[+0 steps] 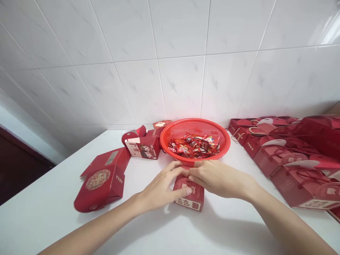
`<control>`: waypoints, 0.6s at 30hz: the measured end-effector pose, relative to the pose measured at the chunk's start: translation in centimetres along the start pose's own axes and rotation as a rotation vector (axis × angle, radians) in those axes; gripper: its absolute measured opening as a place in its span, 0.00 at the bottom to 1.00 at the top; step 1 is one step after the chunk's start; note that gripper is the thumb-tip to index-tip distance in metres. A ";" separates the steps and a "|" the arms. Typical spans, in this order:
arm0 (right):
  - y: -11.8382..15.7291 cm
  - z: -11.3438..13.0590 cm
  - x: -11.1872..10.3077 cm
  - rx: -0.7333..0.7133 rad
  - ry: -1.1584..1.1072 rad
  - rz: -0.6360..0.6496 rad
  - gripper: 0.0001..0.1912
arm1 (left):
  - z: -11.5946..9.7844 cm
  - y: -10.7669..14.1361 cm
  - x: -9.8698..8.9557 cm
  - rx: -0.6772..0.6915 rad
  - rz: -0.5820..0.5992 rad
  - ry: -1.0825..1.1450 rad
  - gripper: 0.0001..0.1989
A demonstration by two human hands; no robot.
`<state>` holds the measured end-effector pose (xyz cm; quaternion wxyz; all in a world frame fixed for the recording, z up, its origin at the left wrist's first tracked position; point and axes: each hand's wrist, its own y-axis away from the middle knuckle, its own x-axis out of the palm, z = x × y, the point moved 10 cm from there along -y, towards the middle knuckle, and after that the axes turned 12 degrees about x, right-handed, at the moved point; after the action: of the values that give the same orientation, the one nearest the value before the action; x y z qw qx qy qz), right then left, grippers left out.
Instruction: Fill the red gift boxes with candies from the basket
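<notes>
A small red gift box (190, 190) with white lettering and a pale printed lower band stands on the white table in front of me. My left hand (168, 184) grips it from the left, its thumb lying across the lettered panel and its fingers bent at the top. From the right, my right hand (212, 177) is closed at the box's upper edge, fingers pinched together. A small light-coloured bit shows between the fingertips of both hands, too small to name. My fingers hide most of the box top.
Right behind the box sits a red plastic basket (195, 158) holding wrapped candies (195, 145). Several handled red gift boxes (284, 177) crowd the right side. Leftward lie an opened red box (106, 182) and a printed box (145, 147). A tiled wall (180, 81) closes the back.
</notes>
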<state>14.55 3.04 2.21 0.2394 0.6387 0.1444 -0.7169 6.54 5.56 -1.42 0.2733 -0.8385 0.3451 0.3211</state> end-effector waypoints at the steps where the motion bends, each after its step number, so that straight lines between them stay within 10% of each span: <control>1: 0.3 0.5 0.2 -0.007 0.028 -0.006 0.15 | 0.0 0.0 0.1 0.009 -0.003 -0.008 0.18; 9: 1.9 2.2 2.7 0.388 0.104 -0.133 0.43 | -0.8 0.0 0.0 -0.016 -0.100 -0.073 0.12; 18: 3.9 1.7 4.7 0.525 -0.016 -0.190 0.38 | -3.1 0.3 2.2 0.036 -0.039 -0.001 0.15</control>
<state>14.84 -1.85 -1.78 -0.0014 0.6568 0.0112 -0.7539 8.62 2.44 -1.07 0.2949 -0.8399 0.3340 0.3100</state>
